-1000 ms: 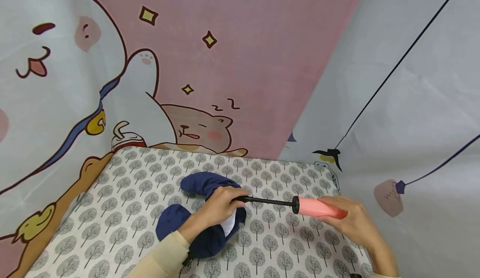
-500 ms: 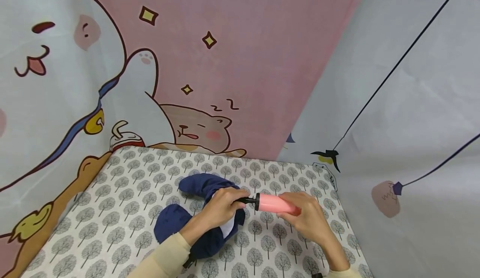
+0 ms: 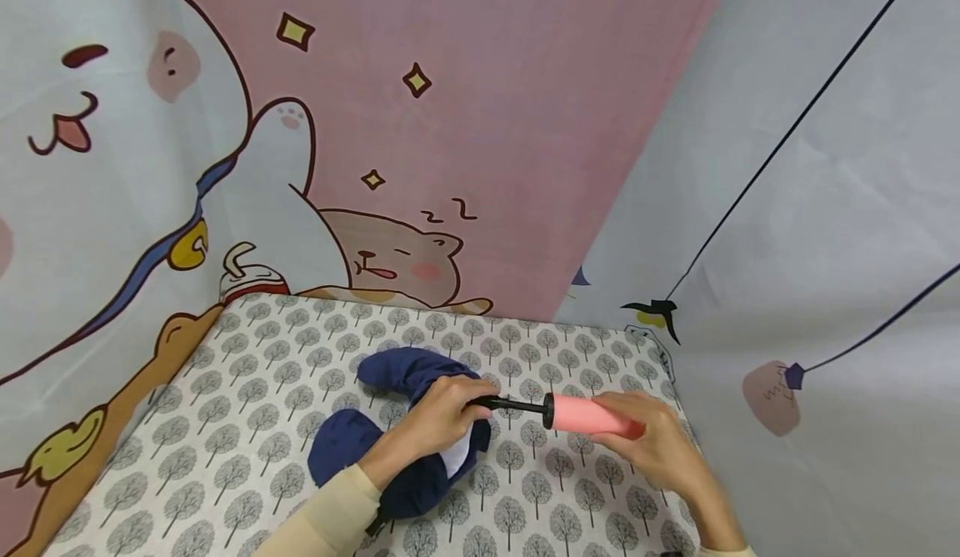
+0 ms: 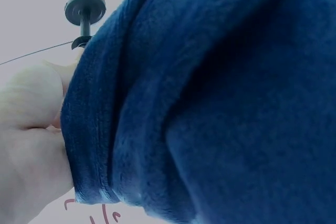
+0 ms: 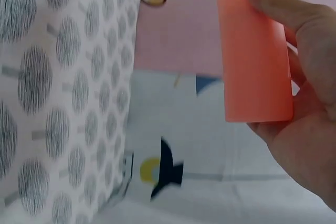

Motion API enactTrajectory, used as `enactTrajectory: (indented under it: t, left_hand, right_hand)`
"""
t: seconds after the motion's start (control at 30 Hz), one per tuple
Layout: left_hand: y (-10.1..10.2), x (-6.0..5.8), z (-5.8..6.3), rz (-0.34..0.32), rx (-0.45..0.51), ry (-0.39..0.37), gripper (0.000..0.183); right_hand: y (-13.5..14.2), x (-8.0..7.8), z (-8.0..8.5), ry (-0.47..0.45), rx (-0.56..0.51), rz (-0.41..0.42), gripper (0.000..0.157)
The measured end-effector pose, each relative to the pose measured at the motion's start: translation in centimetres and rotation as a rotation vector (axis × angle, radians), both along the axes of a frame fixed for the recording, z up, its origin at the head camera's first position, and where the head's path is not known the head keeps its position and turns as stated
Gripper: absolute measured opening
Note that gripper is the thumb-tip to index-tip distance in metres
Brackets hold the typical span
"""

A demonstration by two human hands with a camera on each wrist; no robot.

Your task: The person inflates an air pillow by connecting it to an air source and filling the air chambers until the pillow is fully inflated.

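Note:
A hand air pump has a pink barrel (image 3: 585, 415) and a thin black rod (image 3: 521, 405). My right hand (image 3: 656, 440) grips the barrel near its far right end; in the right wrist view the thumb lies along the pink barrel (image 5: 254, 61). My left hand (image 3: 446, 411) holds the black end of the pump above a navy U-shaped neck pillow (image 3: 420, 369). Whether that end sits in the pillow is hidden by the fingers. Navy cloth (image 4: 210, 103) fills most of the left wrist view, beside the pump's black disc-shaped end cap (image 4: 85, 8).
The pillow lies on a table covered in tree-print cloth (image 3: 262, 390). Cartoon-printed fabric walls stand behind (image 3: 540, 123) and at the right (image 3: 825, 207). A black strap end (image 3: 377, 527) pokes out below the pillow.
My right hand pushed the pink barrel left along the rod, then drew it partly back right, so more rod shows again. The left hand and pillow stayed in place.

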State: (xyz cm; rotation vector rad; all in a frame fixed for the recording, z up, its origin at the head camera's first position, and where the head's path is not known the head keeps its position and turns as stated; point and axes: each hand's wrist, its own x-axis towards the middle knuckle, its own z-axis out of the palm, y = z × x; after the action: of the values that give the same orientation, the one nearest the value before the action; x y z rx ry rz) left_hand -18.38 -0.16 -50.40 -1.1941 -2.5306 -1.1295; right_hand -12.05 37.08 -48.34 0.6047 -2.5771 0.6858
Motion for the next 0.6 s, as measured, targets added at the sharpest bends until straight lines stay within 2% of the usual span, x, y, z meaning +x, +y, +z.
enactTrajectory:
  t: [0.2,0.33,0.43,0.6]
  left_hand:
    - [-0.4,0.0,0.2,0.013,0.003,-0.014,0.035]
    - [-0.6,-0.2,0.1,0.014,-0.006,-0.008,0.035]
    - [-0.4,-0.1,0.0,0.007,-0.005,-0.010,0.034]
    - [0.1,0.1,-0.1,0.004,0.002,-0.008,0.034]
  right_hand:
    - [4.0,0.9,0.3,-0.054,-0.032,-0.066,0.064]
    - [5.0,1.4,0.5,-0.064,-0.021,-0.103,0.063]
    - [4.1,1.2,0.3,-0.069,-0.022,-0.085,0.062]
    - [0.2,0.2,-0.5,-0.030,0.000,-0.022,0.061]
